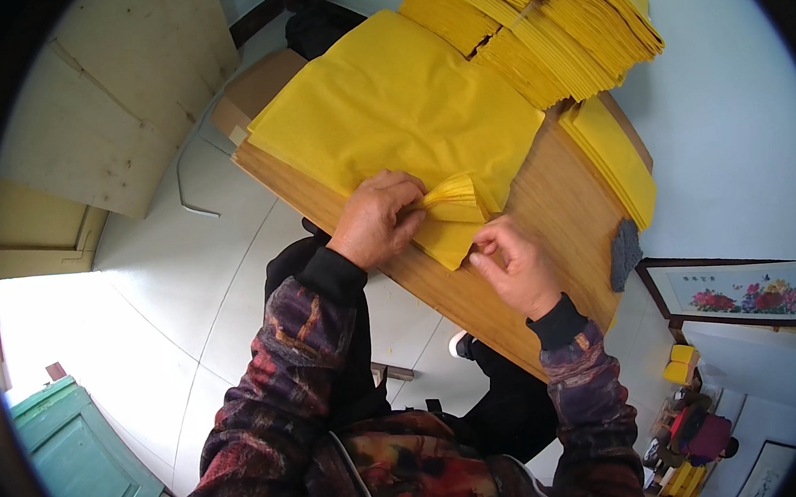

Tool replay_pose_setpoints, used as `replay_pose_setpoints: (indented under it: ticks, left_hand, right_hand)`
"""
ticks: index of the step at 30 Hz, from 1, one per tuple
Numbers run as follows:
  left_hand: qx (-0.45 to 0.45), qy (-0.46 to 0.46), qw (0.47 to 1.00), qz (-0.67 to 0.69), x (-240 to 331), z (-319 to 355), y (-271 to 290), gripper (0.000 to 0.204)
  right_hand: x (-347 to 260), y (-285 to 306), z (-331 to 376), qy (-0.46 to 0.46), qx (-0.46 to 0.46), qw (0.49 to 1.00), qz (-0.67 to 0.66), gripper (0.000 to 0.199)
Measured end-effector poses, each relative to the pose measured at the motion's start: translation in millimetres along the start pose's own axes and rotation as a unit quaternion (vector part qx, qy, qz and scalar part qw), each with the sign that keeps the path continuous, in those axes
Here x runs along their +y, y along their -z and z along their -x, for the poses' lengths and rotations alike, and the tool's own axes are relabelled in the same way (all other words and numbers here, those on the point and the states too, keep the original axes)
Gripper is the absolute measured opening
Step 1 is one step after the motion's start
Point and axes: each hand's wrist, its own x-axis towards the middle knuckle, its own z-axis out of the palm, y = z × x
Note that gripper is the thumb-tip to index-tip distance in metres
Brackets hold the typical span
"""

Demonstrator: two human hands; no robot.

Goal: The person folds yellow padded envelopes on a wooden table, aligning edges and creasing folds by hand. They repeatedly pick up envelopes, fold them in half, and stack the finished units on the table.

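Observation:
A large yellow cloth (pixel 388 101), possibly a stack of sheets, lies spread over the wooden table. At its near edge, part of the cloth is bunched into a pleated fan (pixel 454 198). My left hand (pixel 377 218) pinches the gathered end of this fan between thumb and fingers. Just to the right, my right hand (pixel 515 268) has its fingers curled, with thumb and forefinger close together beside the cloth's corner. Whatever lies between those fingertips is too small to make out.
Tall piles of folded yellow cloth (pixel 549 35) stand at the table's far end by the wall. A flatter yellow stack (pixel 609 160) lies along the right side of the wooden table (pixel 541 183). Near it are a grey cloth (pixel 625 253) and a framed flower picture (pixel 738 291).

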Motion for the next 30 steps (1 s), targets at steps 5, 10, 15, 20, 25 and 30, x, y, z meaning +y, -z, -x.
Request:
replay_pose_setpoints:
  ticks: [5, 10, 15, 20, 25, 30]
  left_hand:
    - [0.004, 0.010, 1.000, -0.003, -1, 1, -1, 0.018]
    - [0.000, 0.008, 1.000, -0.009, -1, 0, 0, 0.017]
    - [-0.003, 0.009, 1.000, -0.004, 0, 0, -1, 0.016]
    - [-0.014, 0.012, 1.000, -0.001, -1, 0, 1, 0.017]
    - [-0.024, 0.010, 1.000, -0.015, -1, 1, 1, 0.018]
    - [-0.001, 0.002, 1.000, -0.003, -1, 0, -1, 0.017]
  right_hand:
    - [7, -14, 6, 0.117, 0.000, 0.983, 0.144, 0.024]
    - [9, -15, -1, 0.142, 0.022, 0.979, 0.147, 0.013]
    - [8, -10, -10, 0.154, 0.029, 0.982, 0.101, 0.010]
    - [5, -4, -13, 0.069, -0.015, 0.997, 0.016, 0.006]
    - [3, -1, -17, 0.030, -0.030, 0.999, -0.020, 0.005]
    - [2, 0, -11, 0.055, -0.051, 0.997, -0.003, 0.017]
